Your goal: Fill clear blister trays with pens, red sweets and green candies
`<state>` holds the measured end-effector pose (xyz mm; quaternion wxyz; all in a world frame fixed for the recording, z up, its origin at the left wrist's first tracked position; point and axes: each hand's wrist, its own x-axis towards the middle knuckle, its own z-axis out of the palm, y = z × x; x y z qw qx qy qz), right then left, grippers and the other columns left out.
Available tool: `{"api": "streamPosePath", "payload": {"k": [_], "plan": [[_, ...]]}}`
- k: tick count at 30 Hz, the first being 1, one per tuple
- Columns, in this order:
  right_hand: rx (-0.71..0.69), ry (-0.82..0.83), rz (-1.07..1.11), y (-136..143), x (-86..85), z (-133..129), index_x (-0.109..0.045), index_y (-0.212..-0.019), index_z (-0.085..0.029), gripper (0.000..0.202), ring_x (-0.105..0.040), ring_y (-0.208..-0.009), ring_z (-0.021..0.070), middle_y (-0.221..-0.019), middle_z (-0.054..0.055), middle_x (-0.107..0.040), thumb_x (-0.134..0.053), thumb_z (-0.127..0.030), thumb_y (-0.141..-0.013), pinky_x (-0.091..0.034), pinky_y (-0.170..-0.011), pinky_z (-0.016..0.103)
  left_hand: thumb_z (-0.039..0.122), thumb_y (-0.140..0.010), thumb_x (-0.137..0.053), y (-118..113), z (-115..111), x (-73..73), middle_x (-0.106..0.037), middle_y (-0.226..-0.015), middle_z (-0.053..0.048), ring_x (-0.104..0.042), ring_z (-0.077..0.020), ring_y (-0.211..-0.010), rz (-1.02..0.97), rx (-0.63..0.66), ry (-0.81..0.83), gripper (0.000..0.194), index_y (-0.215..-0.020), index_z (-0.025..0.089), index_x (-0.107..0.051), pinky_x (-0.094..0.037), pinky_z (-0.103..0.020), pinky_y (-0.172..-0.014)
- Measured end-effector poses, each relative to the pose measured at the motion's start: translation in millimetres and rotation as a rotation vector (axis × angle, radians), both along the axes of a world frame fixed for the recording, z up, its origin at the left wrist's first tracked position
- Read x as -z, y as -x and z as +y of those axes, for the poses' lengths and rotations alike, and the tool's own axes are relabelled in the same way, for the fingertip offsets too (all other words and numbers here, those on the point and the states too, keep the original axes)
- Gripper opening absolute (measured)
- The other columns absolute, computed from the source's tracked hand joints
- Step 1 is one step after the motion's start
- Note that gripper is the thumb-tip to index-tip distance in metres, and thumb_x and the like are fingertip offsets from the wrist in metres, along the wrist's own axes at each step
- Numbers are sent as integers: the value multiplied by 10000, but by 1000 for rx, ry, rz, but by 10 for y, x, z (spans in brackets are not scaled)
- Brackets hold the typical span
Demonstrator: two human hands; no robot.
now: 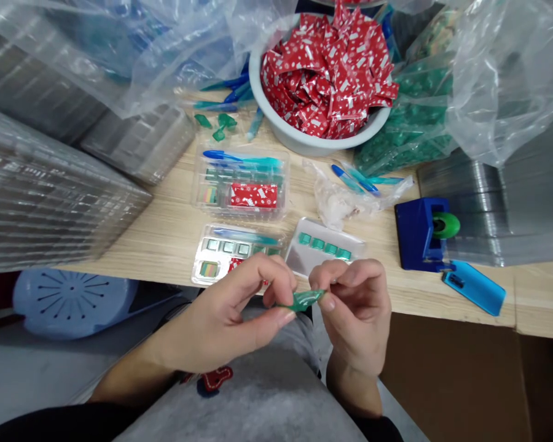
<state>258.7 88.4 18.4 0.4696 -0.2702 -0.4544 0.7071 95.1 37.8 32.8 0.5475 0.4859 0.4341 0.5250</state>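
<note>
A small green glossy wrapped piece [305, 300] is stretched between my two hands, in front of the table edge. My left hand [239, 307] pinches its left end with thumb and fingers. At its right end, the thumb and fingertips of my right hand [357, 313] are closed on it. Just beyond my hands lies a clear compartment tray [203, 261] with a blue pen, small square pieces, a striped pad and a red packet, partly covered by my left hand. Beside it, a clear lid [299, 261] carries a row of several green squares [324, 245].
Behind stand a filled clear box [253, 169] and a white basin [276, 126] heaped with red packets [322, 73]. Stacked clear trays [50, 190] rise at left. At right are a blue tape dispenser [419, 236], a blue phone case [474, 287] and a bag of green pieces [405, 123].
</note>
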Motion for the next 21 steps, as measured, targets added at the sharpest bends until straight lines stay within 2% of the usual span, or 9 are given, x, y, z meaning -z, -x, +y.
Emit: {"api": "streamPosePath", "payload": {"k": [2, 6, 8, 11, 14, 17, 21], "plan": [[-15, -13, 1, -16, 2, 1, -591, -988, -275, 199, -563, -703, 99, -819, -39, -649, -688, -136, -883, -498, -646, 215, 72, -855, -597, 30, 3, 4, -526, -833, 31, -532, -84, -774, 11, 10, 51, 212, -945, 256, -541, -472, -171, -711], [-9, -83, -80, -64, -25, -21, -592, -1056, -290, 263, -610, -813, 109, -890, -28, -657, -638, -81, -902, -530, -727, 237, 175, -875, -608, 74, 55, 16, -565, -859, 7, -557, -104, -777, -82, 175, 245, 230, -1088, 260, -599, -480, -201, -694], [-2, -92, -127, -80, -45, -26, -597, -1064, -294, 282, -615, -840, 109, -896, -30, -654, -634, -68, -901, -529, -755, 239, 243, -870, -612, 77, 88, 12, -577, -852, -8, -538, -115, -754, -138, 216, 366, 187, -1055, 219, -619, -463, -218, -665], [-58, -33, -137, -83, -52, 0, -604, -1050, -293, 259, -597, -797, 103, -878, -32, -654, -654, -90, -898, -511, -720, 222, 318, -839, -649, 67, 121, 9, -529, -760, 7, -457, -105, -678, -172, 217, 493, 149, -877, 179, -608, -381, -210, -588], [-168, 79, -54, -69, -30, 51, -603, -1026, -278, 188, -566, -732, 100, -837, -30, -641, -658, -143, -908, -483, -662, 213, 289, -802, -690, 53, 128, 32, -513, -782, 9, -464, -116, -738, -255, 204, 454, 172, -770, 172, -568, -385, -220, -639], [-246, 184, 27, -55, -8, 95, -595, -987, -258, 131, -524, -671, 92, -801, -31, -611, -665, -179, -910, -454, -629, 210, 306, -807, -717, 33, 123, 82, -558, -833, -3, -493, -123, -782, -375, 134, 433, 209, -750, 167, -572, -407, -232, -691], [-278, 275, 75, -36, 4, 118, -586, -955, -251, 119, -451, -573, 65, -805, -38, -605, -677, -196, -901, -396, -543, 181, 462, -780, -755, -17, 119, 141, -575, -740, -3, -504, -112, -691, -503, 51, 496, 333, -766, 159, -618, -400, -224, -637]]}}
